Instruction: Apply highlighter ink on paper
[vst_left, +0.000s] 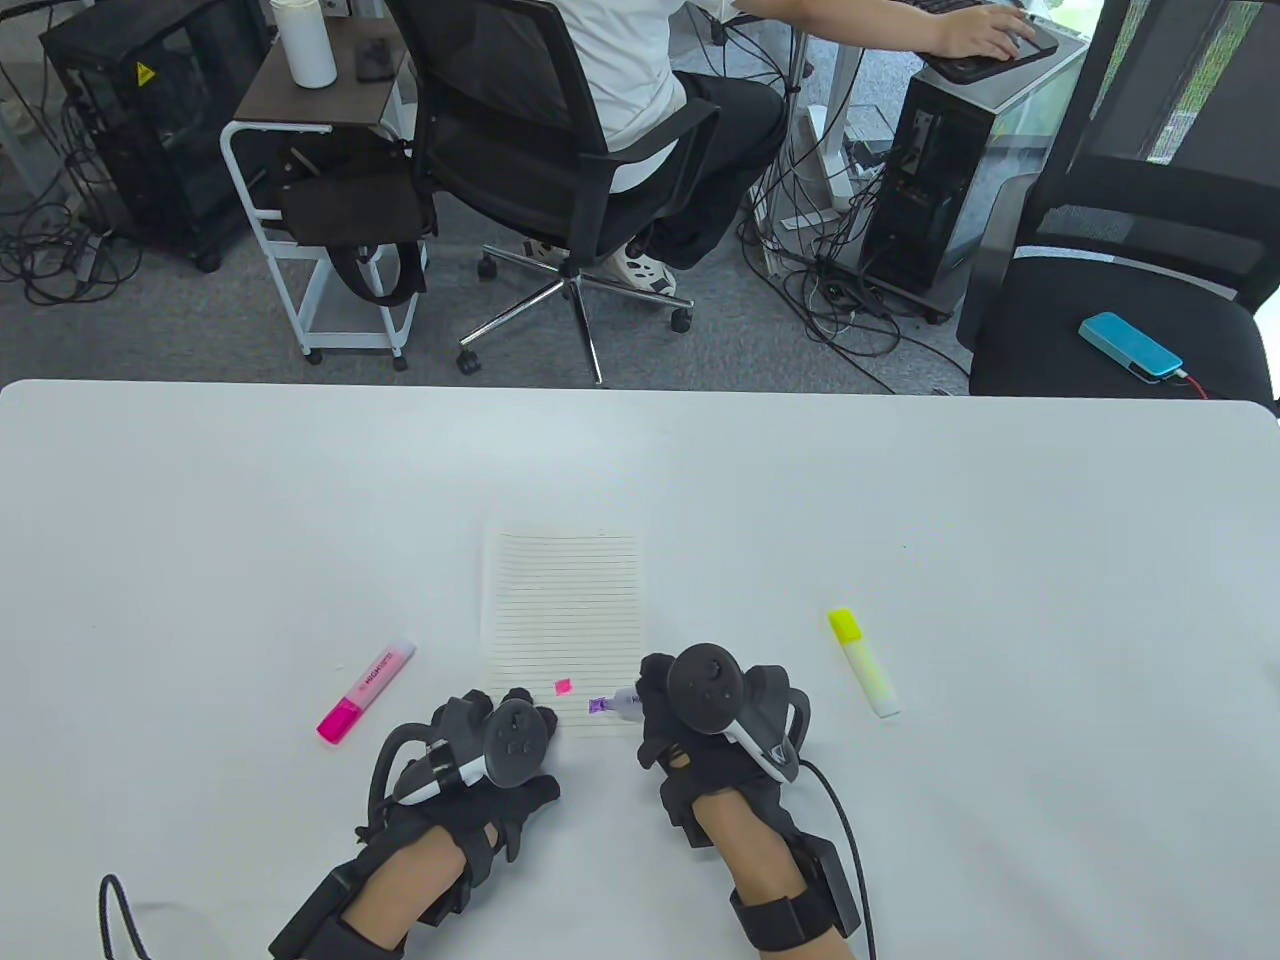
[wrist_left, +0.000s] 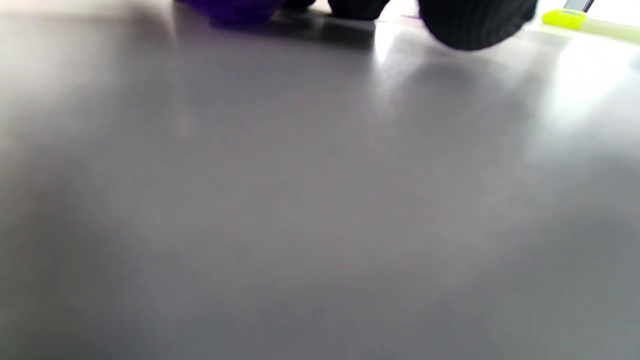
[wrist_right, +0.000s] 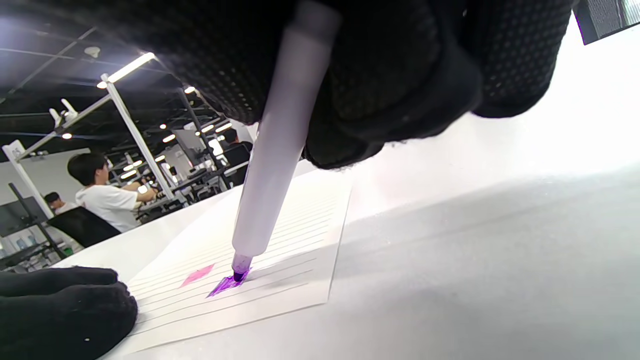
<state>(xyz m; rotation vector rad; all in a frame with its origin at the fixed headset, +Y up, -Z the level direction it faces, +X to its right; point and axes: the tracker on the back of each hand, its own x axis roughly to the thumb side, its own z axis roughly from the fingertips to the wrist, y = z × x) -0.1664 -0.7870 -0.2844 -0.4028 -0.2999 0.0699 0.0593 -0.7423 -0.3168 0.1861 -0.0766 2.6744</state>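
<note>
Table view, left to right. Pink highlighter (vst_left: 366, 692), capped, lies on the white table (vst_left: 200, 520) at lower left of the frame, slanted, cap end toward the bottom left.

Left hand (vst_left: 487, 745), gloved, tracker on its back, low in the frame just left of centre. Its fingers (vst_left: 520, 700) reach to the bottom left corner of the lined paper (vst_left: 565, 600) and lie on it. From above the tracker hides the fingers' shape; in the right wrist view the fingertips (wrist_right: 65, 305) rest on the sheet's near corner, lying flat, gripping nothing there. In the left wrist view, blurred, a purple shape (wrist_left: 235, 10), out of focus, sits beside the dark fingertips (wrist_left: 475, 25) at the top edge; whether the hand holds it, cannot tell.

The paper lies in the centre, upright in the frame. Near its bottom edge: a small pink mark (vst_left: 564, 686), and just right of it a purple mark (vst_left: 598, 705).

Right hand (vst_left: 700, 715) is just right of the sheet's lower right corner, fingers curled round a purple highlighter (vst_left: 625, 703). In the right wrist view the pale barrel (wrist_right: 277, 165) slants down out of the glove, tip (wrist_right: 240, 274) touching the paper on the purple mark.

Yellow highlighter (vst_left: 864, 663), capped, lies further right, apart from the hand.
</note>
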